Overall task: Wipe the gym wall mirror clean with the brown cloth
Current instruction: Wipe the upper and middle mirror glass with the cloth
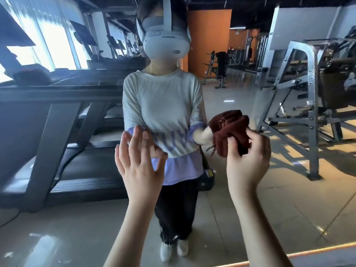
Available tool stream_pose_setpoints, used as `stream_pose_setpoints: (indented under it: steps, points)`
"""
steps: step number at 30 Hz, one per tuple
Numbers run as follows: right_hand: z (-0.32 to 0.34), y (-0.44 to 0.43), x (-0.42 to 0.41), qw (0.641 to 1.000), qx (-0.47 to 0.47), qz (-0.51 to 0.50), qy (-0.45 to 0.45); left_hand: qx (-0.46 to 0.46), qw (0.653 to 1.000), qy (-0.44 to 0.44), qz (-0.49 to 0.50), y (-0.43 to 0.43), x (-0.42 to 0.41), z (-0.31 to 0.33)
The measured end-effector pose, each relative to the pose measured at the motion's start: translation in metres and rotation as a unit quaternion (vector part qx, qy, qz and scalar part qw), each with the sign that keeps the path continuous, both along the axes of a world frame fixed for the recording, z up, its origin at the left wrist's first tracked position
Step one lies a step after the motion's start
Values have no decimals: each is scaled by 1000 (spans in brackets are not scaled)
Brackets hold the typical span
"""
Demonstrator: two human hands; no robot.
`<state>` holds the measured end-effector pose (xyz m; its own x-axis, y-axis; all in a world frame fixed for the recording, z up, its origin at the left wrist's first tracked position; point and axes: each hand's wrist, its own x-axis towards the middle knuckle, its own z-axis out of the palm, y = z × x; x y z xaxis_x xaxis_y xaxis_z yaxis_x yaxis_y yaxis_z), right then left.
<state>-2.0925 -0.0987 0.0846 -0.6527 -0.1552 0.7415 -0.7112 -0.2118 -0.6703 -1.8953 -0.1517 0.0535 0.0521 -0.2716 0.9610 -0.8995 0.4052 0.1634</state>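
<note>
The gym wall mirror [240, 189] fills almost the whole view and reflects me standing before it. My right hand [248, 157] grips the bunched brown cloth [230, 132] at chest height, right at or very near the glass, where the cloth meets its own reflection. My left hand [139, 160] is raised with fingers spread and straight, holding nothing; its fingertips nearly meet their reflection, and I cannot tell whether they touch the glass.
The mirror's lower edge [308, 254] runs as an orange strip at bottom right. Reflected in the glass are a treadmill [57, 132] on the left, a grey weight machine frame [312, 112] on the right and a shiny tiled floor.
</note>
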Motion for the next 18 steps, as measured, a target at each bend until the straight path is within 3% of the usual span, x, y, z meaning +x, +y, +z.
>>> stream_pose_setpoints:
  steps: [2,7,10,12,18]
  points:
    - [-10,4,10,1000,19,15,-21,1,1000,1,-15,3,-6,-2]
    - [-36,7,28,993,89,60,37,8,998,-50,-39,3,-16,-10]
    - [-36,9,10,995,72,24,-69,-3,997,-74,-33,0,-12,-12]
    - [-40,10,13,994,63,7,-94,-5,996,-82,-37,-1,-10,-13]
    - [-61,7,54,991,120,61,19,-6,996,-84,-40,-5,-8,-17]
